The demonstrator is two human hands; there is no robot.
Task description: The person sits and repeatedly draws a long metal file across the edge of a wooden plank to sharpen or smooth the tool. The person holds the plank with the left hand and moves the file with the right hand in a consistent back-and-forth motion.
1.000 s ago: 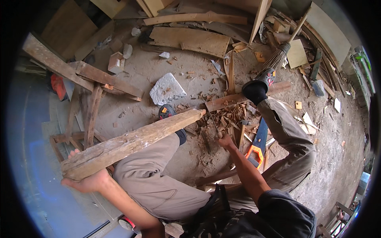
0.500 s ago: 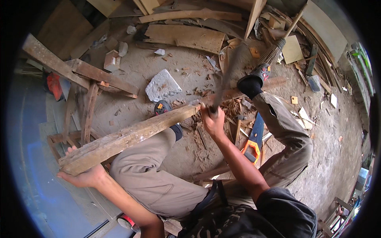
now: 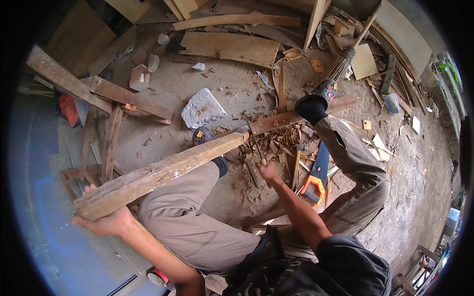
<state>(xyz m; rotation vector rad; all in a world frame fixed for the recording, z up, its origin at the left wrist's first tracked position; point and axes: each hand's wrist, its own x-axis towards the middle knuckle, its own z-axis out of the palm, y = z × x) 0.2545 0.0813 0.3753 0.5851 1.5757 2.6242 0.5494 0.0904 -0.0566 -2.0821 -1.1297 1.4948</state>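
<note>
My left hand [image 3: 106, 220] is wrapped round the near end of a thick, rough wooden beam [image 3: 163, 170]. The beam slants across my left leg, and its far end lies at a reddish-brown plank [image 3: 276, 121] on the ground. In my right hand [image 3: 268, 171] is the handle of a long-bladed knife, like a machete [image 3: 254, 138], its narrow dark blade pointing away from me just beside the beam's far end. Wood chips [image 3: 281, 143] are heaped under and around that end. My right shoe rests on the plank; the left one is partly hidden behind the beam.
A handsaw [image 3: 318, 170] with an orange handle lies by my right leg. Beyond the beam sits a whitish stone block [image 3: 202, 108]. A wooden frame [image 3: 113, 98] stands at the left, a stick broom [image 3: 340, 64] leans at the far right, and boards [image 3: 229, 47] lie at the back.
The knife has come down from a raised, blurred position to beside the beam's far end, and my right hand has moved nearer to me. My left hand and the beam have barely shifted.
</note>
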